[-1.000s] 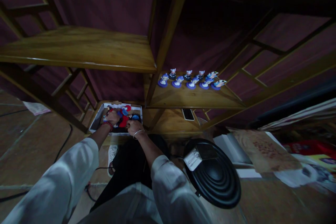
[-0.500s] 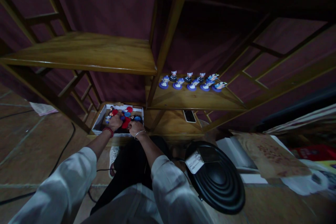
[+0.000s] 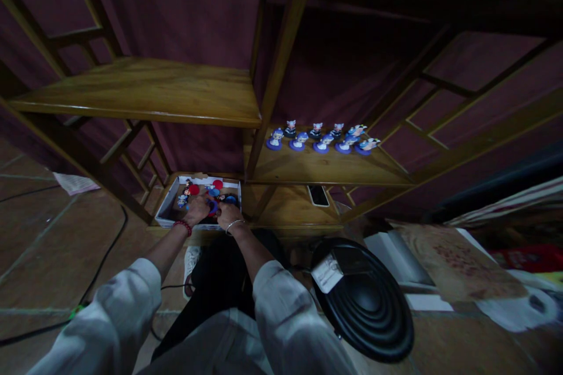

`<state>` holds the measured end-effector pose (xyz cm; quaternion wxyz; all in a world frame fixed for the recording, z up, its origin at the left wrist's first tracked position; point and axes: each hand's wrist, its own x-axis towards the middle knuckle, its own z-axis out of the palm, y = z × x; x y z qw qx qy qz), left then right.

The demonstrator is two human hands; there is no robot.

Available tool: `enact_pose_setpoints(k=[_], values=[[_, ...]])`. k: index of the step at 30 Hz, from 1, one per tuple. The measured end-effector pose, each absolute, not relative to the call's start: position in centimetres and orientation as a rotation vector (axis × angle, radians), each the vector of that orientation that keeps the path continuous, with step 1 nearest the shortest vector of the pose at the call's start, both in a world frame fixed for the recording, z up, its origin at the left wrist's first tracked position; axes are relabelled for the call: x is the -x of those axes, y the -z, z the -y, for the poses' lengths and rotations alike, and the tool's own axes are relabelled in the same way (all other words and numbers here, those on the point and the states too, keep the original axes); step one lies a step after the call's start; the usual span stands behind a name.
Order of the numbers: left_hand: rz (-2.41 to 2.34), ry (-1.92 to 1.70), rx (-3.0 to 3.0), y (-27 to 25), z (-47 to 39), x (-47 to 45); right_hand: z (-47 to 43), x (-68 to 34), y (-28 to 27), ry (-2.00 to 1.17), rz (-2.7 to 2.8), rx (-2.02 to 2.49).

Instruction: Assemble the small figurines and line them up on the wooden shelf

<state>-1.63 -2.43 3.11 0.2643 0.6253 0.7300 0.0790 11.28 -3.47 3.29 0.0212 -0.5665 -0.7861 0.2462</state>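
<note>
An open white cardboard box (image 3: 163,211) stands on the low shelf, with several small figurines on red and blue round bases lying in it. Both hands are inside it. My left hand (image 3: 197,210) is closed on a figurine with a purple-blue round base (image 3: 213,207), mostly covered by the fingers. Close by on the right, my right hand (image 3: 229,214) has its fingers curled in toward that base. Whether it grips the same figurine or something small is hidden. A red base (image 3: 194,190) and a blue-haired figurine (image 3: 182,200) lie beyond and left of my hands.
Several figurines on purple and dark bases (image 3: 323,143) stand in rows on the higher shelf (image 3: 281,171) to the right. A phone (image 3: 318,195) lies on the low shelf. A black round stool (image 3: 365,304) with a small box (image 3: 327,273) on it stands beside my right leg.
My left hand has shifted slightly right and down toward my right hand. A purple-blue base now shows between them, where a red piece showed before.
</note>
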Motion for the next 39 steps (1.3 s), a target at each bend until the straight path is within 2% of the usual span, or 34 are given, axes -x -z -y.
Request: enact_pose_setpoints(k=[8,23,39], values=[[-1.865,-0.461,-1.612,-1.9,2.9,1.7,3.7,-11.2,-4.0,-0.764,2.349,1.806],[-1.788,-0.602,-1.642,-1.7,3.2,1.6,3.8,-10.9,-3.9,-0.692,2.355,1.829],[-1.825,-0.563,-1.661,-2.4,3.5,1.2,4.2,-11.0,-4.4,-0.685,2.325,1.844]])
